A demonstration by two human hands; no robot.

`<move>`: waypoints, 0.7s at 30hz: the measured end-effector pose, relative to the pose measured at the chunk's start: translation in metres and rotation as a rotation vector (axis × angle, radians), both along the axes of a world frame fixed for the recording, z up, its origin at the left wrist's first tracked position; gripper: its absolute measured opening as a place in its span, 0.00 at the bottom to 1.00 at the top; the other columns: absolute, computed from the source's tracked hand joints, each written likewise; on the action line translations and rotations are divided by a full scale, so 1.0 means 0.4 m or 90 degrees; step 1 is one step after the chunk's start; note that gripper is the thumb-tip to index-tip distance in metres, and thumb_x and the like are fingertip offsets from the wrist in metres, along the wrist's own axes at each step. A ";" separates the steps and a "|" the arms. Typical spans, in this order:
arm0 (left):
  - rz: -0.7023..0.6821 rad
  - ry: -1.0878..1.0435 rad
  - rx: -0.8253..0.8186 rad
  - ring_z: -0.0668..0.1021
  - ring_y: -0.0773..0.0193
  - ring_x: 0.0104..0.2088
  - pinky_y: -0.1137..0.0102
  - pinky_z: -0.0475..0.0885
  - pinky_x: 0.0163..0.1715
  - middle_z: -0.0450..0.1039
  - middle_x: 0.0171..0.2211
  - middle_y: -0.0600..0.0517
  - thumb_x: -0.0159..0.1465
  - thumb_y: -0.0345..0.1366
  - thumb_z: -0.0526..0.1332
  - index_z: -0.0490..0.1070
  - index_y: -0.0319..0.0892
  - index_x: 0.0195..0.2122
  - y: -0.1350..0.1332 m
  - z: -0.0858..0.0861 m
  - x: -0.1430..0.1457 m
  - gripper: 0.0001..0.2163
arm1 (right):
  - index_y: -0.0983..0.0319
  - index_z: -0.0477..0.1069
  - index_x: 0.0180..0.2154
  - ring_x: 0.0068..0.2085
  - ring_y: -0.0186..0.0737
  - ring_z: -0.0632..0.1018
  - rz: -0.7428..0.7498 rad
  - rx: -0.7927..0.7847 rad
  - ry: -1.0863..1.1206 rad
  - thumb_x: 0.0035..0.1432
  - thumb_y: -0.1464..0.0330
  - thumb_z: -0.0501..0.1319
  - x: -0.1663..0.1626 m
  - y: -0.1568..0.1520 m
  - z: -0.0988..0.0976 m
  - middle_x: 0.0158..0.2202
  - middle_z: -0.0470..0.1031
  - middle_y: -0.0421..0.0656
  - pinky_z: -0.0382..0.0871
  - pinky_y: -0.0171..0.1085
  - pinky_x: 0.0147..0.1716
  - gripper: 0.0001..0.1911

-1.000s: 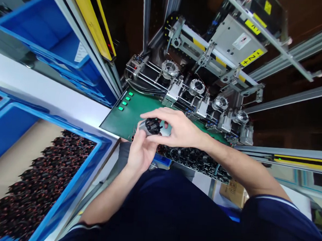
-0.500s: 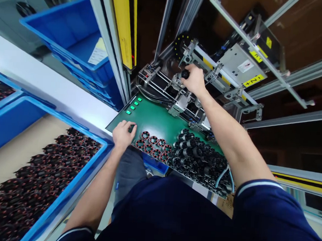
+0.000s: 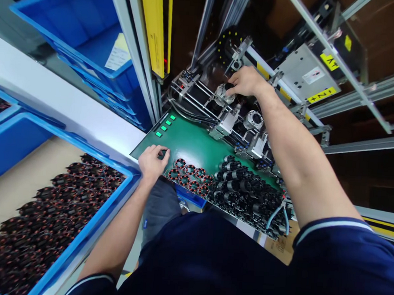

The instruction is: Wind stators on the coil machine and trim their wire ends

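Note:
My right hand [image 3: 246, 81] reaches into the machine. Its fingers close on a black round part [image 3: 229, 86] at the top of a round metal fixture [image 3: 221, 95]; how far the part sits inside is hidden. A second round metal fixture [image 3: 254, 120] stands to the right, below my forearm. My left hand [image 3: 153, 162] rests at the left front edge of the green work surface [image 3: 197, 143]. Its thumb and fingers curl round a small dark thing [image 3: 163, 154] that I cannot make out. Copper-wound stators [image 3: 184, 179] lie just right of this hand.
Black round parts [image 3: 238, 185] are heaped at the right front, with blue-handled pliers [image 3: 278, 217] on them. A blue crate [image 3: 74, 242] of dark wound parts stands at left, stacked blue bins [image 3: 77, 29] behind. A yellow post [image 3: 153, 33] and metal rails [image 3: 342, 63] frame the machine.
My right hand has lowered the black part onto the metal fixture, its fingers now pointing down and left. My left hand stays at the surface's edge. The view has shifted slightly.

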State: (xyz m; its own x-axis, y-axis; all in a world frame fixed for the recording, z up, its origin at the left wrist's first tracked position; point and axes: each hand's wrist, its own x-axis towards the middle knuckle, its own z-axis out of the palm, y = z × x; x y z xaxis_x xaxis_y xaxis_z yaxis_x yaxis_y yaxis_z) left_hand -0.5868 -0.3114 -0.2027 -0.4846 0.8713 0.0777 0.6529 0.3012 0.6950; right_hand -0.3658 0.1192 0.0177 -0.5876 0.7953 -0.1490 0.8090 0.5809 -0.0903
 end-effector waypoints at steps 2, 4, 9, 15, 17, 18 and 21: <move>0.002 -0.005 0.006 0.82 0.47 0.42 0.57 0.70 0.44 0.81 0.35 0.45 0.75 0.47 0.65 0.87 0.46 0.42 -0.001 -0.002 0.001 0.13 | 0.64 0.89 0.51 0.58 0.59 0.90 -0.022 -0.029 -0.010 0.62 0.47 0.80 0.002 -0.005 -0.003 0.54 0.91 0.52 0.82 0.59 0.69 0.29; 0.009 -0.014 0.012 0.82 0.47 0.43 0.57 0.70 0.45 0.81 0.35 0.45 0.74 0.47 0.66 0.87 0.46 0.42 -0.002 -0.004 0.000 0.13 | 0.71 0.86 0.57 0.65 0.60 0.87 -0.024 -0.021 -0.042 0.70 0.47 0.74 0.004 -0.044 -0.022 0.61 0.88 0.58 0.77 0.58 0.73 0.33; 0.026 -0.041 0.029 0.82 0.50 0.40 0.58 0.72 0.45 0.83 0.34 0.46 0.74 0.46 0.66 0.86 0.46 0.41 -0.003 -0.001 0.001 0.12 | 0.78 0.51 0.85 0.86 0.88 0.53 -0.076 0.093 -0.071 0.66 0.45 0.77 -0.002 -0.220 -0.140 0.89 0.44 0.74 0.56 0.87 0.78 0.67; 0.028 -0.049 0.034 0.80 0.50 0.40 0.58 0.72 0.45 0.81 0.33 0.46 0.70 0.45 0.67 0.84 0.46 0.37 -0.002 0.020 0.000 0.10 | 0.71 0.48 0.88 0.88 0.88 0.44 -0.120 0.018 -0.046 0.68 0.45 0.73 -0.018 -0.285 -0.156 0.91 0.37 0.69 0.44 0.88 0.80 0.65; 0.022 -0.070 0.040 0.79 0.52 0.38 0.60 0.73 0.45 0.80 0.32 0.48 0.70 0.47 0.68 0.82 0.46 0.38 0.002 0.035 -0.008 0.11 | 0.70 0.46 0.89 0.89 0.85 0.46 -0.101 0.009 -0.020 0.69 0.48 0.72 0.033 -0.313 -0.098 0.91 0.39 0.67 0.46 0.85 0.82 0.64; 0.018 -0.086 0.048 0.79 0.53 0.37 0.61 0.74 0.44 0.80 0.33 0.48 0.71 0.48 0.66 0.82 0.45 0.39 0.005 0.046 -0.012 0.12 | 0.68 0.46 0.89 0.88 0.83 0.49 -0.083 0.017 0.004 0.70 0.50 0.71 0.076 -0.343 -0.065 0.91 0.42 0.65 0.49 0.83 0.82 0.62; 0.008 -0.127 0.102 0.81 0.55 0.38 0.62 0.78 0.44 0.81 0.39 0.47 0.78 0.49 0.56 0.79 0.42 0.50 0.010 0.096 0.007 0.17 | 0.62 0.58 0.86 0.82 0.74 0.67 -0.018 0.057 0.101 0.74 0.52 0.66 0.256 -0.510 0.020 0.85 0.64 0.59 0.61 0.75 0.81 0.48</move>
